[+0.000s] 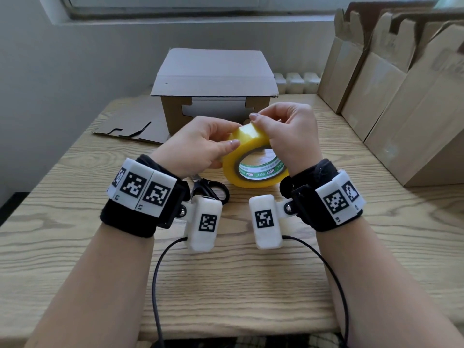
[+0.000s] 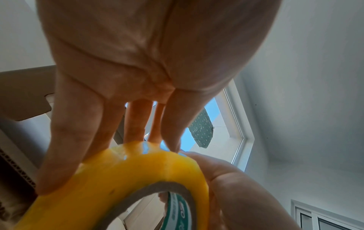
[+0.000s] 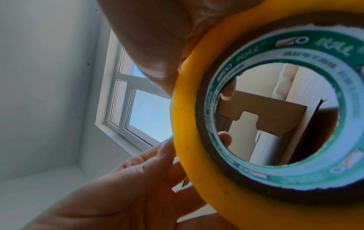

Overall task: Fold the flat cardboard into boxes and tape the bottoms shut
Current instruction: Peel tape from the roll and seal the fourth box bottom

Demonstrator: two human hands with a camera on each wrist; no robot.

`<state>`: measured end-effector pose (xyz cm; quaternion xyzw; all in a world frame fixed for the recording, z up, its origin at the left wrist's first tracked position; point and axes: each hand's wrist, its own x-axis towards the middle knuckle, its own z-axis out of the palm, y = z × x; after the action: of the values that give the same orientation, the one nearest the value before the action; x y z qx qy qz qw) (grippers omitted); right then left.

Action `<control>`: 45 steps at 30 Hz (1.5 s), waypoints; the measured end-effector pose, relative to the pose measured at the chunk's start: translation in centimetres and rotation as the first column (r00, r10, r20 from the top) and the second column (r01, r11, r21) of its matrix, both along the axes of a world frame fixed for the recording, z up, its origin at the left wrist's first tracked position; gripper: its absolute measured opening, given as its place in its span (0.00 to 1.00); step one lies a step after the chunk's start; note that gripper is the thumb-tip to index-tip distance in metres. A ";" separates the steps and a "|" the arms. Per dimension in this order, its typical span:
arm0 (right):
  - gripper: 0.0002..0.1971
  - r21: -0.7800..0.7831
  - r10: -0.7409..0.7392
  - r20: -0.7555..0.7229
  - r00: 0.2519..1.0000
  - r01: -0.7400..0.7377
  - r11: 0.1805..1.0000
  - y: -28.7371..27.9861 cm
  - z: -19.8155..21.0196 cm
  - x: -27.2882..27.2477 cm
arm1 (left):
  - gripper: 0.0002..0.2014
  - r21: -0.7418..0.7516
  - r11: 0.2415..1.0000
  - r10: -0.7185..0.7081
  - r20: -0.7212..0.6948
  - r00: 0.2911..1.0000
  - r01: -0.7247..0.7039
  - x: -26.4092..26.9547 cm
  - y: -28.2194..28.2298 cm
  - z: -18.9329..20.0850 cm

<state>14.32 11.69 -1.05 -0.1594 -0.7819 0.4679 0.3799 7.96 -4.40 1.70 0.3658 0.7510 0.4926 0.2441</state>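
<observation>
A yellow roll of tape [image 1: 251, 160] with a green-printed core is held just above the wooden table [image 1: 226, 285]. My left hand [image 1: 226, 135] grips its left side, thumb on the near rim and fingers lying along the outer face [image 2: 82, 147]. From above, my right hand [image 1: 266, 121] holds the top right of the roll, its thumb tip pressed on the top edge. In the right wrist view the roll [image 3: 187, 124] fills the frame beside the right thumb [image 3: 157, 62]. A folded cardboard box [image 1: 213, 91] stands behind the hands, flaps side up.
Black-handled scissors [image 1: 213, 190] lie on the table under my left wrist. A flat cardboard blank [image 1: 130, 121] lies at the back left. Several flat blanks [image 1: 391, 101] lean upright along the right edge. A wall and window sill run behind the table.
</observation>
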 end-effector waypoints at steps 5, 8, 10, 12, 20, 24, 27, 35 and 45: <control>0.09 0.003 -0.015 0.001 1.000 0.015 1.000 -0.1 0.0 0.0 | 0.16 -0.024 1.000 -0.006 -0.066 0.998 0.005 0.0 0.2 -0.2; 0.09 0.010 -0.028 0.003 1.000 0.028 1.000 -0.1 0.0 0.0 | 0.19 -0.040 0.999 -0.015 -0.093 0.996 0.012 -0.1 0.3 -0.4; 0.09 0.015 -0.035 0.005 0.999 0.035 0.999 -0.2 0.0 0.0 | 0.19 -0.051 0.999 -0.018 -0.126 0.992 0.012 -0.2 0.3 -0.5; 0.09 0.016 -0.042 0.009 0.999 0.041 0.999 -0.2 0.0 0.0 | 0.19 -0.063 0.998 -0.024 -0.154 0.988 0.014 -0.1 0.3 -0.6; 0.08 -0.017 -0.070 0.015 0.997 0.070 0.997 0.2 0.2 0.2 | 0.19 -0.058 0.998 -0.010 -0.187 0.982 -0.001 0.3 0.3 -0.3; 0.08 0.005 -0.042 0.018 0.999 0.042 0.999 0.2 0.2 0.2 | 0.14 -0.040 0.999 0.022 -0.143 0.990 -0.028 0.7 0.4 -0.1; 0.08 0.029 -0.034 0.026 0.999 0.034 0.999 -0.1 0.2 0.1 | 0.14 -0.047 0.998 0.040 -0.145 0.989 -0.048 0.5 0.4 -0.3; 0.09 0.050 -0.048 0.041 0.998 0.046 0.998 -0.4 0.2 0.2 | 0.16 -0.069 0.997 0.011 -0.113 0.994 -0.019 0.4 0.4 -0.3; 0.08 0.058 -0.043 0.073 0.996 0.039 0.998 -0.6 0.4 0.3 | 0.15 -0.055 0.998 0.026 -0.080 0.996 -0.030 0.1 0.1 -0.4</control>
<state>14.65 11.13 -0.64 -0.1819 -0.8049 0.4315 0.3645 8.05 -4.28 1.33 0.3673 0.7788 0.4596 0.2175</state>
